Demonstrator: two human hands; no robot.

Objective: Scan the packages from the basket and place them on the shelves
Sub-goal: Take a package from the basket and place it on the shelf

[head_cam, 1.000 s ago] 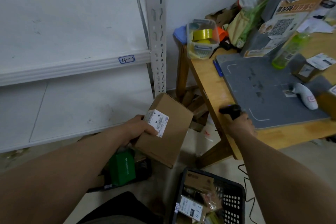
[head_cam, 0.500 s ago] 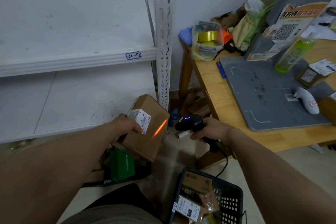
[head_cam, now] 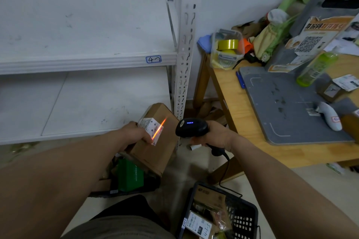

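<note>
Left hand (head_cam: 136,134) grips a stiff, probably light brown cardboard box (head_cam: 155,153) by its labelled side; right hand (head_cam: 217,136) clasps a black handheld scanner (head_cam: 191,127).

My left hand (head_cam: 136,134) holds the box (head_cam: 155,153) before the lower shelf (head_cam: 97,103); the scanner (head_cam: 191,127) in my right hand (head_cam: 217,136) is just right of it. The table (head_cam: 229,103) stands right of the shelf post (head_cam: 184,64), a tub (head_cam: 227,50) at its rear left corner. The basket (head_cam: 244,219) sits on the floor below the scanner.
</note>
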